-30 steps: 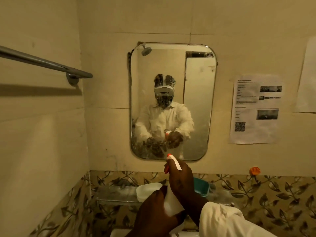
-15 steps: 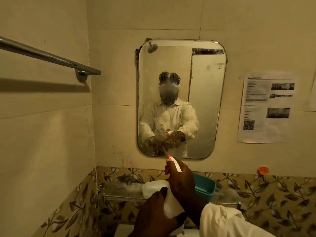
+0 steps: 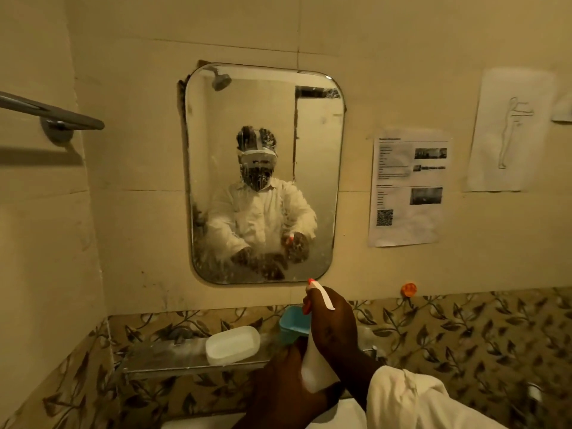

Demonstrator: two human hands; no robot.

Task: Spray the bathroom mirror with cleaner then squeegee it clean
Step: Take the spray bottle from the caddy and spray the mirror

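Observation:
A rounded rectangular mirror (image 3: 309, 134) hangs on the cream wall ahead, speckled with spray droplets and running streaks across its lower half. I hold a white spray bottle (image 3: 312, 366) with an orange-tipped nozzle just below the mirror's bottom edge, nozzle pointing at the glass. My right hand (image 3: 332, 323) wraps the bottle's neck and trigger. My left hand (image 3: 281, 394) cups the bottle's body from below. No squeegee is in view.
A glass shelf (image 3: 167, 357) below the mirror carries a white soap box (image 3: 232, 343) and a teal tub (image 3: 292, 323). A metal towel rail (image 3: 52, 111) juts from the left wall. Printed sheets (image 3: 408, 187) hang right of the mirror, above an orange knob (image 3: 408, 288).
The view has shifted so the mirror sits higher and further left of my hands. More droplets and streaks now cover the mirror's lower half. Both hands keep their hold on the bottle.

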